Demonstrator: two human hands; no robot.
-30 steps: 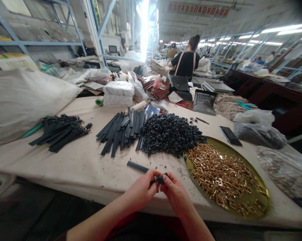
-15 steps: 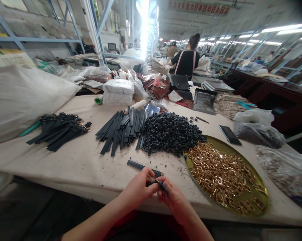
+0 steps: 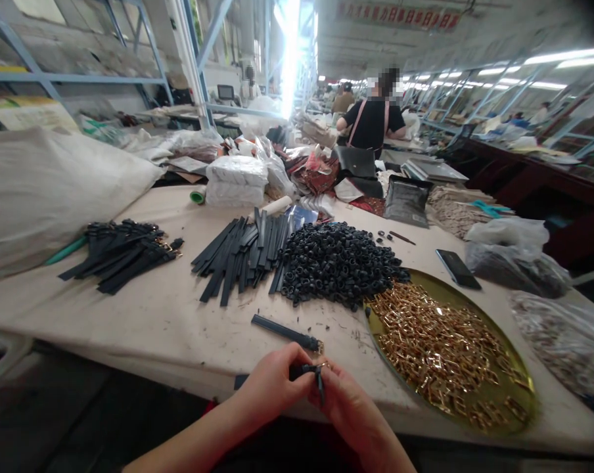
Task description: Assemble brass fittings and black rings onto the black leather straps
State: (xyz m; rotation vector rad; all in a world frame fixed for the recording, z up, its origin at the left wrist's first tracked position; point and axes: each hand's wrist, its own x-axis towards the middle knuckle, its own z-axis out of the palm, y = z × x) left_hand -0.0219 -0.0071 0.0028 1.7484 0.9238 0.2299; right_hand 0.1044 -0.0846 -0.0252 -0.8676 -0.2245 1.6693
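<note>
My left hand (image 3: 272, 384) and my right hand (image 3: 349, 407) meet at the near table edge, both pinching a short black strap (image 3: 311, 372) with a small black loop on it. Its other end pokes out below my left hand. Just beyond them a finished black strap with a gold buckle (image 3: 287, 332) lies on the table. A heap of black loops (image 3: 339, 263) sits in the middle, loose black straps (image 3: 242, 253) to its left, and a gold tray (image 3: 494, 427) full of gold buckles (image 3: 439, 341) on the right.
A pile of finished straps (image 3: 119, 253) lies at the left beside a big white sack (image 3: 45, 190). A phone (image 3: 457, 269) and plastic bags (image 3: 514, 253) lie at the right. Bundles and bags crowd the table's far side, where a person in black (image 3: 373, 121) stands.
My hands have drawn a little toward me and lower, turning the strap between the fingers. The strap with the buckle on the table is now uncovered.
</note>
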